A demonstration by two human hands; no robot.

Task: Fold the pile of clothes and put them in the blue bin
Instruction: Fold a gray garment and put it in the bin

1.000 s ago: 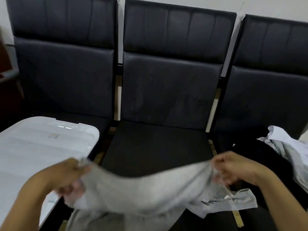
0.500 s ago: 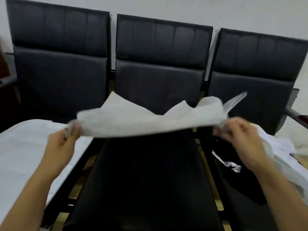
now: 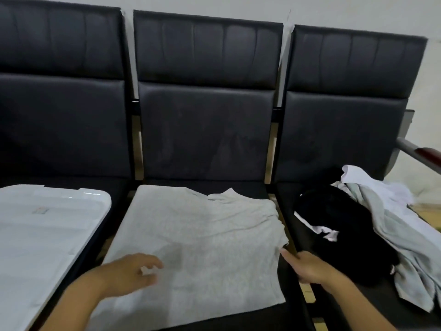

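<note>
While the grey shirt [image 3: 198, 237] lies spread on the middle seat [image 3: 202, 183], collar toward the backrest and long axis running front to back, both hands sit at its front end. The left hand [image 3: 133, 273] rests on the front-left part, fingers loose, grasping nothing; the right hand [image 3: 307, 265] touches the right edge, fingers straight. It looks pale, thin, creased along its right side.
</note>
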